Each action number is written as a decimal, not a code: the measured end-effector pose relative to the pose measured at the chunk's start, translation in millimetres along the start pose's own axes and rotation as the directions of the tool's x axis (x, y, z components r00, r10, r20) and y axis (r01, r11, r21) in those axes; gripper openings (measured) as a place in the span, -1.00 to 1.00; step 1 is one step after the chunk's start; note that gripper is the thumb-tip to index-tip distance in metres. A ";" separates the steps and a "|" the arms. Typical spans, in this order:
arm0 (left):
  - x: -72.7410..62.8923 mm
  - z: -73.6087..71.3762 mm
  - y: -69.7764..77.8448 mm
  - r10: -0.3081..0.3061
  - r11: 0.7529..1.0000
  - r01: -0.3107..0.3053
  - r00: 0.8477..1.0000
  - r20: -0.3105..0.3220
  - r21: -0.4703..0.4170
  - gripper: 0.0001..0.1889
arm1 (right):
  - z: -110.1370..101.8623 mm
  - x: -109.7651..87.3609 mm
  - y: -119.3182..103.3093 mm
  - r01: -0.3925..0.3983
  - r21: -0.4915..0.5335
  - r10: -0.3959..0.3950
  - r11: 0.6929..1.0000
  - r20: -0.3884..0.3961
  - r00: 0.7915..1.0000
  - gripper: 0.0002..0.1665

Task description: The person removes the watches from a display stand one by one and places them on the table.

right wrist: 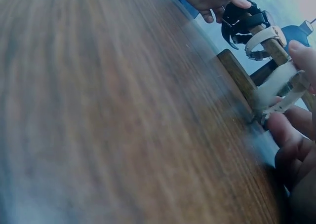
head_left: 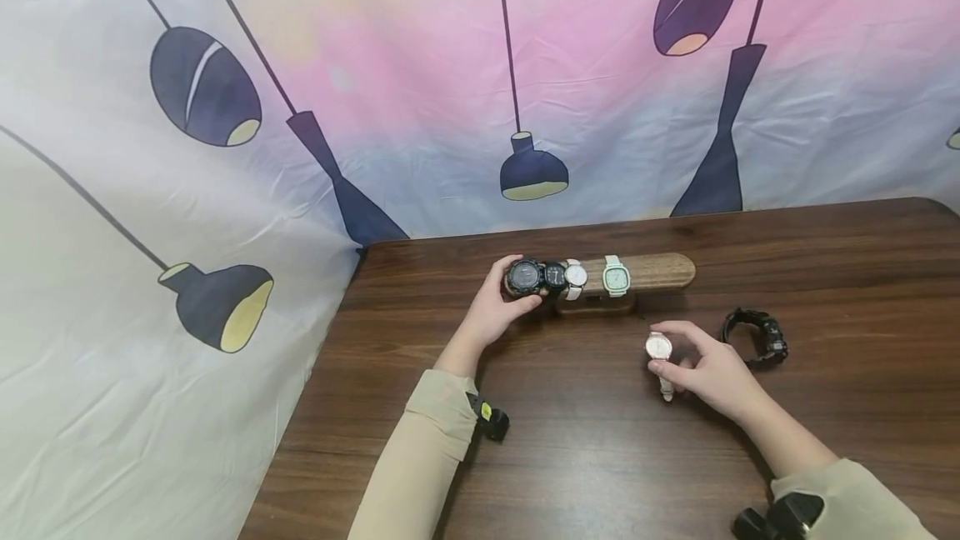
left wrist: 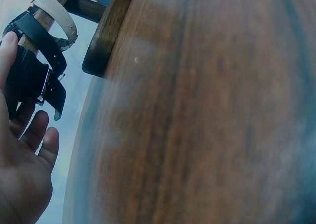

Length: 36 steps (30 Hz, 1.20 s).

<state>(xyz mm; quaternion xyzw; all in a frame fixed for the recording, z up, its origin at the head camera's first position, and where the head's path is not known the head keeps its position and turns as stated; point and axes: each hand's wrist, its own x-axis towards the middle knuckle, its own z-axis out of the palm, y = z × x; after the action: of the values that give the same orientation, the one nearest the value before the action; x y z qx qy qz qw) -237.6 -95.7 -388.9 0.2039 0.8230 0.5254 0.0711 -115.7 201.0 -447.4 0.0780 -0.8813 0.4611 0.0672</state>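
Observation:
My left hand (head_left: 487, 311) grips a large black watch (head_left: 524, 276) at the left end of a wooden watch stand (head_left: 663, 271). In the left wrist view, the thumb presses that watch while the other fingers curl loosely below its hanging strap. Next to it on the bar sit a smaller black watch (head_left: 555, 275), a white-strapped round watch (head_left: 575, 276) and, after a gap, a mint-green square watch (head_left: 617, 278). In front of the stand, my right hand (head_left: 708, 373) pinches a white-strapped watch (head_left: 659, 347) with a round pale dial, its strap hanging down.
Another black watch (head_left: 768, 340) lies on its side, strap looped, just beyond the right hand. The dark wooden table (head_left: 585, 473) reaches back to a cloth backdrop (head_left: 420, 107) printed with hanging lamps. A small black device (head_left: 491, 419) is at the left sleeve, another at the right.

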 end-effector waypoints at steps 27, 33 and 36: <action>15.5 7.5 -40.5 0.042 0.998 -0.044 0.998 -0.049 -0.053 -0.26 | 6.8 3.0 9.2 0.235 -0.149 -0.240 0.961 -0.023 0.970 -0.42; 15.7 4.9 -35.1 0.014 0.998 -0.015 1.000 -0.017 -0.060 -0.23 | 10.4 3.9 7.5 0.322 -0.211 -0.321 0.923 0.039 0.946 -0.29; 9.0 2.8 -19.8 0.010 0.999 -0.010 1.000 -0.009 -0.039 -0.25 | 13.9 4.8 6.1 0.347 -0.236 -0.338 0.907 0.081 0.938 -0.22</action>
<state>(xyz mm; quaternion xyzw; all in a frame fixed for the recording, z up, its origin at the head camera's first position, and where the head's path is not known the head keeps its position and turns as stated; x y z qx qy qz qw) -250.0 -96.9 -407.0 0.2044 0.8118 0.5426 0.0689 -122.3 192.6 -459.2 0.2314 -0.9056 0.3272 0.1392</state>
